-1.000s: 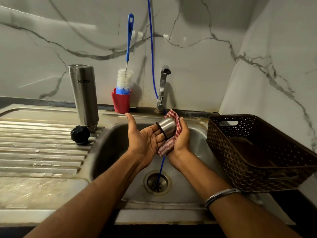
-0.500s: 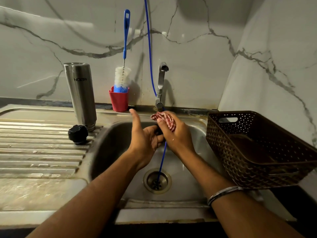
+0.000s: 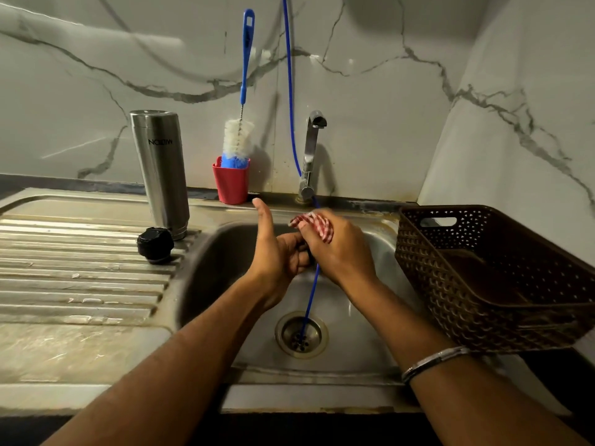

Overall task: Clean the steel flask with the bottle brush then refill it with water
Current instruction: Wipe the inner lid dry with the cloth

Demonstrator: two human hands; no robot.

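Left hand (image 3: 283,255): over the sink basin, thumb raised straight up, fingers curled toward the right hand; what they hold is hidden, so the grip cannot be told.
Right hand (image 3: 338,249): just right of the left hand and touching it, fingers curled round a red-and-white checked cloth (image 3: 317,225) — the cloth bunches out above the knuckles.
Steel flask (image 3: 161,169): upright and uncapped on the far part of the ribbed draining surface (image 3: 80,268), left of the basin, well apart from both hands.
Black cap (image 3: 155,244): on the draining surface, just beside the flask's base on the near side.
Bottle brush (image 3: 240,136): standing bristles-down in a red cup (image 3: 231,185) against the far wall, blue handle upward, between the flask and the tap (image 3: 310,156).
Blue hose (image 3: 289,91): hangs down the wall past the tap, passes behind the hands and ends at the drain (image 3: 301,334).
Sink basin (image 3: 370,333): steel, centre of the scene.
Brown basket (image 3: 489,278): at the right edge of the sink — perforated walls.
Bangle (image 3: 433,360): on the right wrist.
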